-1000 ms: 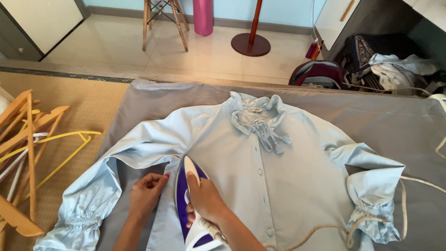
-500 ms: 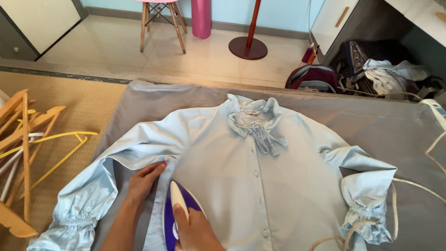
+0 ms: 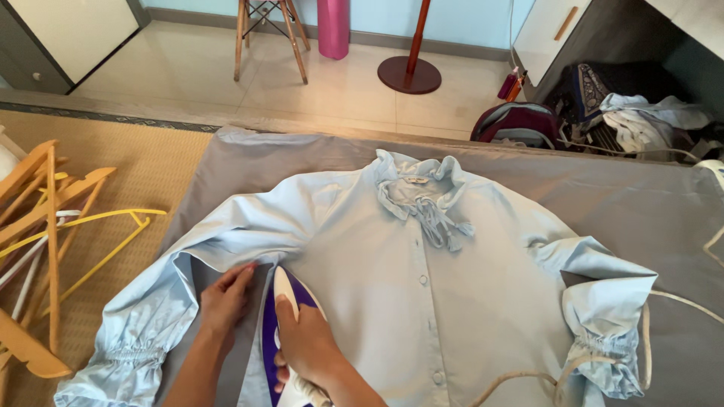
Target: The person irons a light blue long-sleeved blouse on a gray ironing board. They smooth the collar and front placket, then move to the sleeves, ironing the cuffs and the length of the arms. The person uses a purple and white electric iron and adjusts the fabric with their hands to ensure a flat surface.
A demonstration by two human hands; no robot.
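Gripping pointed purple iron, ruffled blouse

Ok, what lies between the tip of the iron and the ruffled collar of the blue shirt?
In the head view, only the flat front of the pale blue buttoned shirt lies between the purple-and-white iron and the ruffled collar.

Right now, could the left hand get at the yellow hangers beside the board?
Probably yes: the left hand is only pressing the shirt, and nothing lies between it and the yellow hangers.
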